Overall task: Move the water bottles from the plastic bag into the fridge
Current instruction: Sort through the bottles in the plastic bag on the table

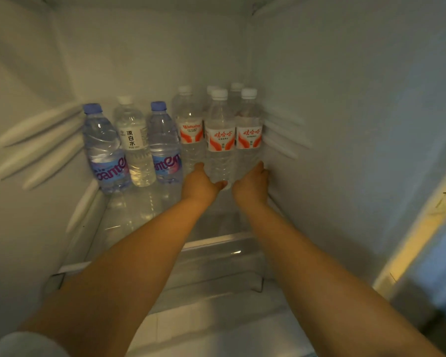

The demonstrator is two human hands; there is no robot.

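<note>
Left bottles: blue caps, blue-pink labels. Middle bottle: white cap, white label. Right bottles: white caps, orange-and-white labels. Fridge wall: white.

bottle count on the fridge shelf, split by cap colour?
Blue-capped bottles: 2
White-capped bottles: 6, namely one with a white label and five in the red-labelled cluster, two of which show only caps at the back
Total: 8
</note>
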